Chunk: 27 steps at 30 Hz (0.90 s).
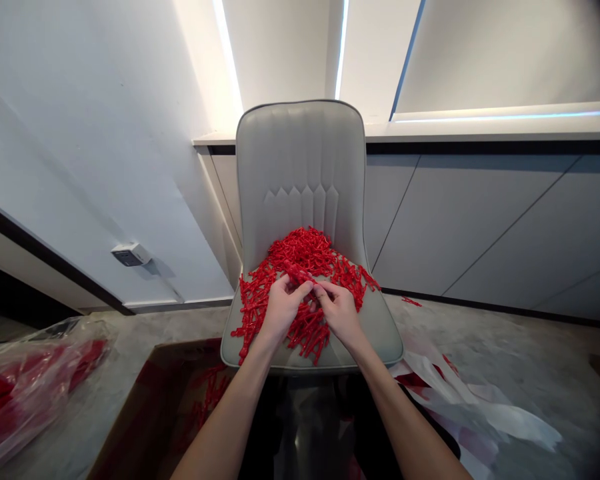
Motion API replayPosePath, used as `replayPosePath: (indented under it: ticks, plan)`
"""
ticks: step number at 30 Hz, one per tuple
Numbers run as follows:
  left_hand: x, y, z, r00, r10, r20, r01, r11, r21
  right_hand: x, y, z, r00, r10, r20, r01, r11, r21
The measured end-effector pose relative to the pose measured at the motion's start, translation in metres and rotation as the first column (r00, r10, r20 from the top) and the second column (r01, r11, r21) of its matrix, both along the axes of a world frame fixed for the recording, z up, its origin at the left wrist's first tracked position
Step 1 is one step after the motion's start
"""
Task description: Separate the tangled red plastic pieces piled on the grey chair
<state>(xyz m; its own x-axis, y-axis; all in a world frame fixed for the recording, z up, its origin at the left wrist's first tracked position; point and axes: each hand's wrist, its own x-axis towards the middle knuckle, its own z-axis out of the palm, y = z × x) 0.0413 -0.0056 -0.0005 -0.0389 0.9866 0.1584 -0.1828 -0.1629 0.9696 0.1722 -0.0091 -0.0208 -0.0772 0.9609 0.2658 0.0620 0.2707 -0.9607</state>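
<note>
My left hand (282,305) and my right hand (338,311) meet over the seat of a grey padded chair (300,150). Both are closed, with thumbs and fingertips pinching a shiny red piece (295,271) between them. Its exact kind is too small to make out. Beneath and around the hands, a heap of slim, glossy red pieces (303,245) covers much of the seat. More of them spread toward the seat's front and left side, partly hidden by my hands and wrists.
On the floor at left lies a clear plastic bag (45,373) with red contents. A cardboard box (145,400) holding some red pieces stands below the chair's left side. White plastic sheeting (480,403) lies at right. Cabinets (480,213) and a wall socket (131,254) are behind.
</note>
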Motion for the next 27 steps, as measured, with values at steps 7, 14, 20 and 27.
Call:
replayPosePath:
  ticks: [7, 14, 20, 27]
  plan:
    - [0.008, -0.003, 0.004, 0.95, -0.069, 0.304, 0.107, 0.988, -0.111, -0.008, -0.007, 0.008, 0.998, -0.06, 0.014, 0.059, 0.997, 0.055]
    - [0.002, -0.001, 0.011, 0.861, -0.14, 0.489, 0.234, 0.962, -0.137, -0.01, -0.016, 0.017, 0.977, -0.142, 0.159, 0.092, 0.953, 0.288]
    - [0.001, -0.001, 0.011, 0.832, -0.182, 0.524, 0.294, 0.946, -0.138, -0.011, -0.018, 0.015, 0.956, -0.238, 0.172, 0.159, 0.913, 0.376]
    - [0.004, -0.004, 0.015, 0.848, -0.128, 0.514, 0.223, 0.966, -0.127, -0.014, -0.02, 0.016, 0.964, -0.243, 0.107, 0.208, 0.941, 0.265]
